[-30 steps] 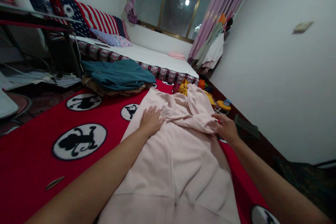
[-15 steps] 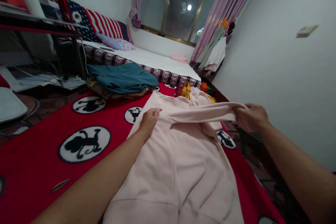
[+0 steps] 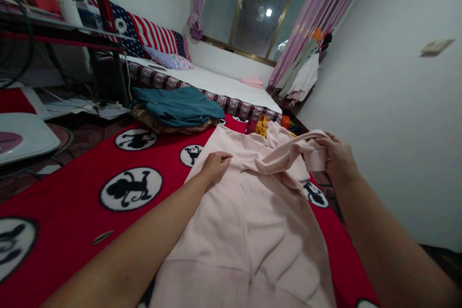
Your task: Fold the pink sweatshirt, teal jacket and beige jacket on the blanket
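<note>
Top of pale pink cloth lay spread on a red blanket, its bottom hem nearest the person. The right hand was clamped on the end of one sleeve, holding it raised and bent above the right side of the cloth. The left hand rested near the opposite edge, thumb and fingers drawn close together; whether they pinched any cloth could not be told. Beyond lay yellow clothing, partly hidden, and, farther left, teal clothing on a brownish pile.
</note>
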`<state>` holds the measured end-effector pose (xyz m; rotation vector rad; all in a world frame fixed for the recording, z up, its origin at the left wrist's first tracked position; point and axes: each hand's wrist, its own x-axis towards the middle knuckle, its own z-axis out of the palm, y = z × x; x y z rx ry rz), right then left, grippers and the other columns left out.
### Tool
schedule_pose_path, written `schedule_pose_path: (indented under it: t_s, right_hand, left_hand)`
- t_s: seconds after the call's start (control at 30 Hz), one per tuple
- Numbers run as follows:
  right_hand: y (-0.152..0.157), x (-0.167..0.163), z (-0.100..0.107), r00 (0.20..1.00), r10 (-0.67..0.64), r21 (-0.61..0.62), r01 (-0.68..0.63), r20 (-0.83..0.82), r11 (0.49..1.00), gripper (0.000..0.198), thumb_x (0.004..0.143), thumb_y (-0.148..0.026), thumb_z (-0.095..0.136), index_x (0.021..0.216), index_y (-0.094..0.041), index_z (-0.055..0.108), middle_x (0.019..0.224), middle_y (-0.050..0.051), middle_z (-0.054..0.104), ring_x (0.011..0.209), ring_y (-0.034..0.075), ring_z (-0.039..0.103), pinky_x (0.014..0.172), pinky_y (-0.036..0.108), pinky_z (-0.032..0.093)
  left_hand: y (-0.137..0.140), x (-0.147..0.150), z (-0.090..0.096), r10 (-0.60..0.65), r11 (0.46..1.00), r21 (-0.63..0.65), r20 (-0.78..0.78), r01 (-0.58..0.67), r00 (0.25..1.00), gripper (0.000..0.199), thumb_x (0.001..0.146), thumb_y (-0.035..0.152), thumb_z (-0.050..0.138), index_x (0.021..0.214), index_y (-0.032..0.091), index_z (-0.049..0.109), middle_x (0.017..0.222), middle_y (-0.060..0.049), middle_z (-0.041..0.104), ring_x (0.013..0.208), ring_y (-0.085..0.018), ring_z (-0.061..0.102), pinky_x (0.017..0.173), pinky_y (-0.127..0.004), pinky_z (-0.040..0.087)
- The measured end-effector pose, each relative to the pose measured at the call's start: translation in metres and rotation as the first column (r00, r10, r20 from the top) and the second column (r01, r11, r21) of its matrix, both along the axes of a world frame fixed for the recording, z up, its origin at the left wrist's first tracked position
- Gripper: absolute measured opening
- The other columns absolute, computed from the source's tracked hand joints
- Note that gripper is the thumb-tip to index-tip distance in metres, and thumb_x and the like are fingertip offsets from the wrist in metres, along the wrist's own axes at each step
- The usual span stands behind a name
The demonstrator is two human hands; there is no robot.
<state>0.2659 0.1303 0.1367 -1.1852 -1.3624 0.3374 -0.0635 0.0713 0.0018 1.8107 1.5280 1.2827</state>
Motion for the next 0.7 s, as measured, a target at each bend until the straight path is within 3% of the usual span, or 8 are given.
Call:
schedule_pose_path:
  t_s: [0.1, 0.2, 0.27, 0.33, 0.43, 0.53, 0.63, 0.7]
  right_hand:
    - [-0.009, -0.037, -0.042, 0.962, -0.118, -0.123, 0.090, -0.245, 0.988, 0.042, 0.063, -0.020, 0.061, 0.105, -0.014, 0.061, 0.096, 0.010, 0.069, 0.076, 0.020, 0.067, 0.064, 0.029, 0.055]
    - [-0.022, -0.065, -0.094, 0.979, -0.174, -0.277, 0.139, -0.105, 0.951, 0.046, 0.064, -0.028, 0.065, 0.108, -0.016, 0.058, 0.099, 0.012, 0.068, 0.084, 0.026, 0.067, 0.068, 0.035, 0.057]
    - [-0.030, -0.075, -0.119, 0.975, -0.222, -0.298, 0.204, -0.026, 0.932, 0.055, 0.066, -0.034, 0.066, 0.116, -0.014, 0.054, 0.109, 0.017, 0.065, 0.098, 0.031, 0.065, 0.080, 0.042, 0.055]
    - [-0.039, -0.080, -0.131, 0.950, -0.308, -0.185, 0.311, 0.046, 0.932, 0.065, 0.071, -0.037, 0.065, 0.127, -0.011, 0.045, 0.127, 0.024, 0.054, 0.117, 0.035, 0.055, 0.095, 0.049, 0.048]
    - [-0.054, -0.085, -0.128, 0.880, -0.426, 0.178, 0.394, 0.210, 0.902, 0.066, 0.080, -0.035, 0.061, 0.137, -0.012, 0.036, 0.145, 0.025, 0.036, 0.138, 0.036, 0.033, 0.109, 0.055, 0.032]
    - [-0.067, -0.098, -0.119, 0.875, -0.285, 0.350, 0.145, 0.391, 0.925, 0.049, 0.085, -0.024, 0.054, 0.133, -0.019, 0.042, 0.142, 0.018, 0.042, 0.136, 0.032, 0.037, 0.108, 0.053, 0.036]
    - [-0.074, -0.117, -0.119, 0.830, 0.044, 0.213, -0.193, 0.556, 0.958, 0.043, 0.085, -0.014, 0.048, 0.128, -0.023, 0.050, 0.134, 0.012, 0.051, 0.110, 0.024, 0.059, 0.093, 0.041, 0.050]
    - [-0.076, -0.129, -0.123, 0.758, 0.188, 0.069, -0.293, 0.625, 0.954, 0.051, 0.083, -0.010, 0.048, 0.131, -0.025, 0.050, 0.138, 0.010, 0.049, 0.098, 0.020, 0.063, 0.085, 0.035, 0.054]
  left_hand:
    - [-0.004, 0.002, -0.001, -0.018, 0.999, 0.043, -0.055, 0.020, 0.998, 0.028, 0.081, 0.016, 0.055, 0.103, 0.015, 0.074, 0.106, -0.007, 0.074, 0.099, -0.019, 0.067, 0.094, -0.029, 0.051]
    - [-0.009, 0.005, -0.002, -0.062, 0.992, 0.098, -0.209, 0.084, 0.976, 0.030, 0.078, 0.012, 0.059, 0.104, 0.016, 0.072, 0.108, -0.008, 0.071, 0.104, -0.021, 0.064, 0.099, -0.033, 0.048]
    - [-0.013, 0.003, -0.001, -0.127, 0.982, 0.099, -0.296, 0.163, 0.947, 0.037, 0.076, 0.011, 0.062, 0.112, 0.015, 0.069, 0.114, -0.009, 0.068, 0.110, -0.021, 0.061, 0.103, -0.034, 0.045]
    - [-0.022, -0.005, 0.001, -0.225, 0.964, 0.052, -0.354, 0.260, 0.908, 0.046, 0.076, 0.014, 0.066, 0.121, 0.014, 0.064, 0.126, -0.013, 0.062, 0.120, -0.023, 0.056, 0.107, -0.035, 0.041]
    - [-0.043, -0.026, 0.010, -0.395, 0.916, -0.090, -0.386, 0.392, 0.834, 0.049, 0.074, 0.021, 0.072, 0.122, 0.018, 0.064, 0.144, -0.015, 0.046, 0.133, -0.027, 0.045, 0.110, -0.036, 0.037]
    - [-0.071, -0.051, 0.027, -0.553, 0.833, -0.221, -0.349, 0.507, 0.756, 0.040, 0.074, 0.023, 0.074, 0.113, 0.023, 0.069, 0.143, -0.010, 0.047, 0.130, -0.026, 0.047, 0.109, -0.035, 0.037]
    - [-0.098, -0.070, 0.045, -0.665, 0.744, -0.309, -0.266, 0.592, 0.698, 0.035, 0.073, 0.028, 0.076, 0.107, 0.024, 0.072, 0.127, -0.006, 0.057, 0.116, -0.022, 0.055, 0.102, -0.030, 0.040]
    - [-0.114, -0.079, 0.055, -0.730, 0.670, -0.379, -0.179, 0.638, 0.660, 0.037, 0.071, 0.033, 0.079, 0.106, 0.024, 0.072, 0.114, -0.005, 0.062, 0.104, -0.020, 0.058, 0.093, -0.026, 0.044]
